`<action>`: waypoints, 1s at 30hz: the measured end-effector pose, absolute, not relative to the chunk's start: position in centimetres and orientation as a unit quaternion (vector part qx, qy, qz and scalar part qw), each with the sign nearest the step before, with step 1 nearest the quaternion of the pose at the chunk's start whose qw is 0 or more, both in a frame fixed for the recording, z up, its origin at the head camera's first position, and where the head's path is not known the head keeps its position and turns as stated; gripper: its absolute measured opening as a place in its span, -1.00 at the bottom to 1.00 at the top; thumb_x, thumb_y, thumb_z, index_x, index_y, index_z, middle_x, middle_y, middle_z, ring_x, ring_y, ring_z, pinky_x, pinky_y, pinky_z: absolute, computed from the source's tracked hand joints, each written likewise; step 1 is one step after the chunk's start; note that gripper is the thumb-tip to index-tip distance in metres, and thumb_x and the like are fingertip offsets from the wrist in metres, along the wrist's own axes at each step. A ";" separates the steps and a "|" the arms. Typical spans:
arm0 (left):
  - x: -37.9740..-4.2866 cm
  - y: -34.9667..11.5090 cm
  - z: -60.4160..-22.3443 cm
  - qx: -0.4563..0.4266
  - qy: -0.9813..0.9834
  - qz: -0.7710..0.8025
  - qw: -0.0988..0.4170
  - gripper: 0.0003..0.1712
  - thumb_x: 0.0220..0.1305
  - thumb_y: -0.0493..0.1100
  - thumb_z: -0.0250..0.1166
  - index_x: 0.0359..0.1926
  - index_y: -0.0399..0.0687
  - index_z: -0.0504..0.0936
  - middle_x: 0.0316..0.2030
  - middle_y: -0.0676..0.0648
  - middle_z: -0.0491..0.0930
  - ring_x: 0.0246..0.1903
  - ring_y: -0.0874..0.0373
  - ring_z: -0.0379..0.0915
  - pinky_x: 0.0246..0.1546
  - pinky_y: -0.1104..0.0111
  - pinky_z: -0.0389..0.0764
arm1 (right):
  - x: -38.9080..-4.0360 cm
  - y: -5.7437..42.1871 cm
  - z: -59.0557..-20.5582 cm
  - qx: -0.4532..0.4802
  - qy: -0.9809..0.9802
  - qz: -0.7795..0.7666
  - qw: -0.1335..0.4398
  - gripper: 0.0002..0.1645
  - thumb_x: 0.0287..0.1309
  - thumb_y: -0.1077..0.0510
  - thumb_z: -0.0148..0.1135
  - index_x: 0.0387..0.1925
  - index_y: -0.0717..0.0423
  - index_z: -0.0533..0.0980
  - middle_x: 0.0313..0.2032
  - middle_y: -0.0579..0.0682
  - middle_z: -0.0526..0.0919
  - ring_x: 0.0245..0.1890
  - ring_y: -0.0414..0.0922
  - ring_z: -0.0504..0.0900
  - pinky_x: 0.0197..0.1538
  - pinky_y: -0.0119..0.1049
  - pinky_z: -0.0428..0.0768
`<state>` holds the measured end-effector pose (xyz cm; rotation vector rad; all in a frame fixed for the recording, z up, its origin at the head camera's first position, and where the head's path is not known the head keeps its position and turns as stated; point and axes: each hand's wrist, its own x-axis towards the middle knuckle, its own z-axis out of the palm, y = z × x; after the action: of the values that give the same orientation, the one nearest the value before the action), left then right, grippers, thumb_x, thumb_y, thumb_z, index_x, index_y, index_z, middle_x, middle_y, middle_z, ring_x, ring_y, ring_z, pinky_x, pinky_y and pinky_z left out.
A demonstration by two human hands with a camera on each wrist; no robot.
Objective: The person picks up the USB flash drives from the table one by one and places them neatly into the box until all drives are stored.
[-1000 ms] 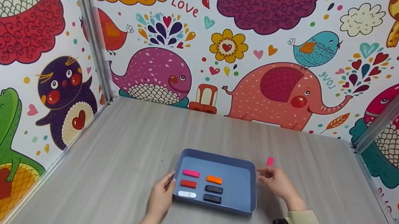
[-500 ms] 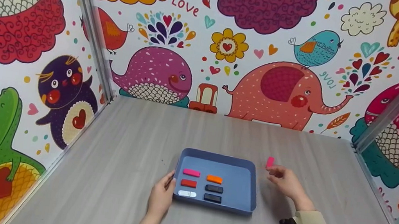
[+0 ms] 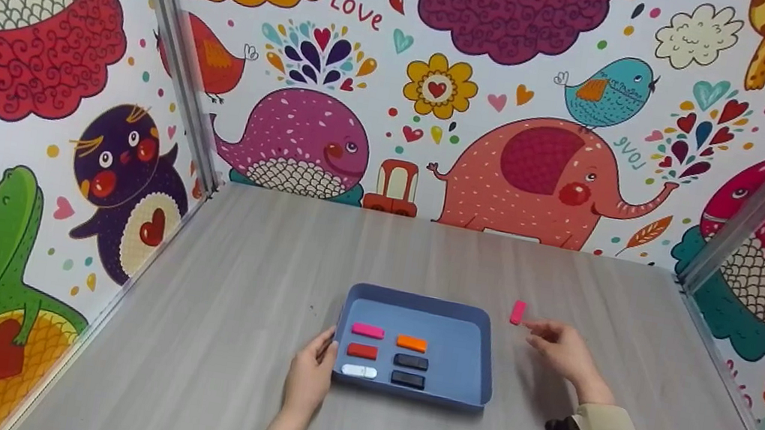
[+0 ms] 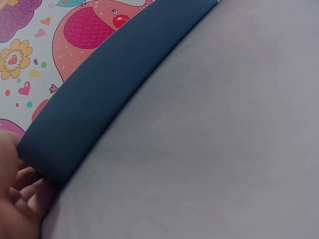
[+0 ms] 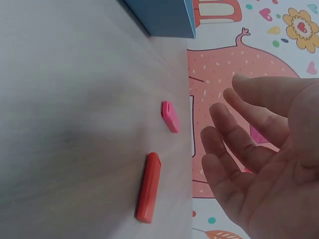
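Note:
A blue rectangular tray (image 3: pixel 460 356) lies on the table, holding small oblong sticks that look like USB flash drives: pink (image 3: pixel 367 331), orange (image 3: pixel 411 343), red (image 3: pixel 362 351), white (image 3: pixel 359 371), and two black ones (image 3: pixel 411 362). At its left side my left hand (image 3: pixel 307 378) grips the tray wall (image 4: pixel 109 94), fingers against the outside. My right hand (image 3: pixel 564 356) hovers right of the tray, holding nothing, its fingers loosely bent. Just beyond its fingertips lies another pink stick (image 3: pixel 517 312). In the right wrist view a red stick (image 5: pixel 148 189) lies nearby; the hand hides it from the head view.
The wood-grain table (image 3: pixel 250 286) extends around the tray. Walls with cartoon animal prints (image 3: pixel 525 176) stand at the back and sides, joined by metal corner posts (image 3: pixel 176 48).
My right hand has moved right, away from the tray's right edge, and past the near end of the loose pink stick. My left hand and the tray have stayed in place.

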<state>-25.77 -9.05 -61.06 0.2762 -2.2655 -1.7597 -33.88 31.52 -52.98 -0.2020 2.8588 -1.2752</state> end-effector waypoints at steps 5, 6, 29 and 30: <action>-25.8 -9.0 -61.0 0.095 -0.781 -0.603 0.128 -0.56 0.52 -0.24 0.18 0.33 -0.26 0.55 0.30 -0.33 0.56 0.33 -0.17 0.50 0.32 0.03 0.57 | -33.9 32.3 -53.3 -0.052 0.910 -0.411 0.000 -0.66 0.36 0.33 0.22 0.09 0.45 0.59 -0.16 0.28 0.73 -0.37 -0.24 0.52 -0.36 -0.49 0.52; -25.8 -9.0 -61.0 0.095 -0.782 -0.603 0.128 -0.56 0.52 -0.23 0.18 0.33 -0.26 0.55 0.30 -0.32 0.56 0.33 -0.17 0.50 0.32 0.03 0.56 | -33.9 32.4 -53.4 -0.047 0.910 -0.412 0.000 -0.66 0.35 0.32 0.22 0.09 0.45 0.59 -0.16 0.28 0.73 -0.37 -0.25 0.53 -0.36 -0.50 0.52; -25.9 -9.2 -61.1 0.093 -0.790 -0.590 0.137 -0.58 0.48 -0.26 0.20 0.30 -0.28 0.59 0.25 -0.33 0.60 0.28 -0.16 0.56 0.28 0.03 0.60 | -34.3 34.8 -55.4 0.006 0.912 -0.411 -0.008 -0.63 0.34 0.31 0.22 0.09 0.50 0.58 -0.06 0.40 0.70 -0.21 -0.20 0.62 -0.23 -0.55 0.50; -25.9 -9.2 -61.1 0.094 -0.791 -0.589 0.136 -0.58 0.48 -0.26 0.20 0.30 -0.28 0.59 0.25 -0.33 0.60 0.28 -0.16 0.56 0.28 0.03 0.60 | -34.4 34.8 -55.5 0.007 0.913 -0.409 -0.008 -0.63 0.33 0.32 0.22 0.09 0.50 0.57 -0.06 0.40 0.70 -0.19 -0.17 0.64 -0.23 -0.54 0.50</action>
<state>-25.94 -9.15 -61.09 0.2712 -2.2890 -1.7066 -34.36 34.82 -55.53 0.0211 2.8809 -1.2903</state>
